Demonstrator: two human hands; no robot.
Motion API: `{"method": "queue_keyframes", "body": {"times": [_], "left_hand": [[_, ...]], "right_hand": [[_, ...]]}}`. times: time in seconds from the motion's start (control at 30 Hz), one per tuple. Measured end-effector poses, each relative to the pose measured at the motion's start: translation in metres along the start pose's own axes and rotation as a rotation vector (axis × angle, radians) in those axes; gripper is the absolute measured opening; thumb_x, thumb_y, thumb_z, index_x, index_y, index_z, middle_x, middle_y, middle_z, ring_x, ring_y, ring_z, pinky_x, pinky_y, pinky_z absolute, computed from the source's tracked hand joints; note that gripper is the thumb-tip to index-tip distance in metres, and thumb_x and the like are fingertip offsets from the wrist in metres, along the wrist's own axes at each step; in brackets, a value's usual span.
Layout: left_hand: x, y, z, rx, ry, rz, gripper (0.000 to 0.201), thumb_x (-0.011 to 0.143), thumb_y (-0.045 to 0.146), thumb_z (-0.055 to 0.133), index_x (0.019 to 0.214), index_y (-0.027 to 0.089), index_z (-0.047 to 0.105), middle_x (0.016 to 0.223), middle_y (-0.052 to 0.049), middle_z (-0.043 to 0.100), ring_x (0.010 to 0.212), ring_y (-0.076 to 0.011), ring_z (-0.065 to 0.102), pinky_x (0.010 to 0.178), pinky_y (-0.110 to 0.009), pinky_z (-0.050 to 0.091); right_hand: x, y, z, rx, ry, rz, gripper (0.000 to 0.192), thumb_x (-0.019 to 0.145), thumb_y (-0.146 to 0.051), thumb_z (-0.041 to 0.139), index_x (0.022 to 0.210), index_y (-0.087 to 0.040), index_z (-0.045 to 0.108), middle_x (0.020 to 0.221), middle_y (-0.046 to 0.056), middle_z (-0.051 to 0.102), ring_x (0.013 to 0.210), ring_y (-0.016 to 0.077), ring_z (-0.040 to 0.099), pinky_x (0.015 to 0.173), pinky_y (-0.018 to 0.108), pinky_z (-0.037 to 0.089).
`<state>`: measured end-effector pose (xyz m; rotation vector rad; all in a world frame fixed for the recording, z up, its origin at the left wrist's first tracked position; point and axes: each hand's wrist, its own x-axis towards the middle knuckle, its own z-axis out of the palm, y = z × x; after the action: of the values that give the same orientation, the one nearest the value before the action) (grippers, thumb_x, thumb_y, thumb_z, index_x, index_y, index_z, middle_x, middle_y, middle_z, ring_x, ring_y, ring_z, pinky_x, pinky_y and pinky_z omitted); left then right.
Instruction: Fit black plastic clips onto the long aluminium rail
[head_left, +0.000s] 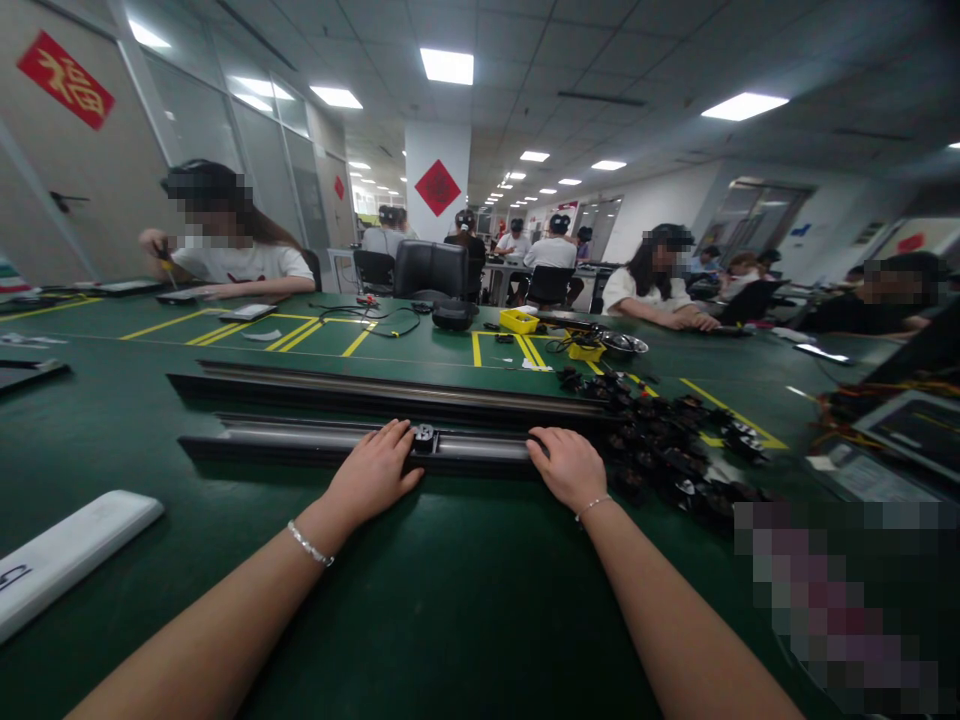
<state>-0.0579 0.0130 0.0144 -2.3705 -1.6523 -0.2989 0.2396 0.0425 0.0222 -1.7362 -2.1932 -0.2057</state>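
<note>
- A green worktable (465, 600) spreads from the person's forearms toward co-workers seated around it; the stretch before the hands should give room to draw a long piece nearer, though the near edge is out of view

- A long black far rail (390, 392) lies beyond its neighbour and roughly parallel, a narrow strip of green between them likely limiting any push away

- The near rail (285, 440), a black channel with a greyish inner face, lies on the table under both hands; it looks stiff, fairly light for its length and smooth enough to slide, its thin left-end edges possibly sharp; a hold near each end, palms over the walls, would likely keep it level

- A pile of black parts (675, 440) crowds the right side, close to the right hand, making that the tight direction

- The left hand (375, 470) lies across the near rail, fingers slightly parted, thumb toward the near wall; the right hand (571, 465) lays bent fingers over it farther right; whether either truly grips cannot be told

- A small block (424, 436) sits in the channel just beside the left fingertips, contact unclear, and may be the most fragile spot
</note>
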Motion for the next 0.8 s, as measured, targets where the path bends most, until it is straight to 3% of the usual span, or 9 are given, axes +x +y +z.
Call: {"method": "queue_keyframes", "body": {"times": [0.8], "left_hand": [[-0.0008, 0.0079, 0.0028, 0.027, 0.013, -0.023, 0.062, 0.079, 0.047, 0.047, 0.131, 0.015, 0.040, 0.139, -0.015, 0.040, 0.129, -0.0316, 0.032, 0.099, -0.047, 0.033]], "right_hand": [[-0.0005, -0.0008, 0.0007, 0.002, 0.008, 0.002, 0.042, 0.090, -0.046, 0.030, 0.111, -0.024, 0.059, 0.112, 0.003, 0.062, 0.106, 0.0187, 0.051, 0.093, 0.033, 0.032]]}}
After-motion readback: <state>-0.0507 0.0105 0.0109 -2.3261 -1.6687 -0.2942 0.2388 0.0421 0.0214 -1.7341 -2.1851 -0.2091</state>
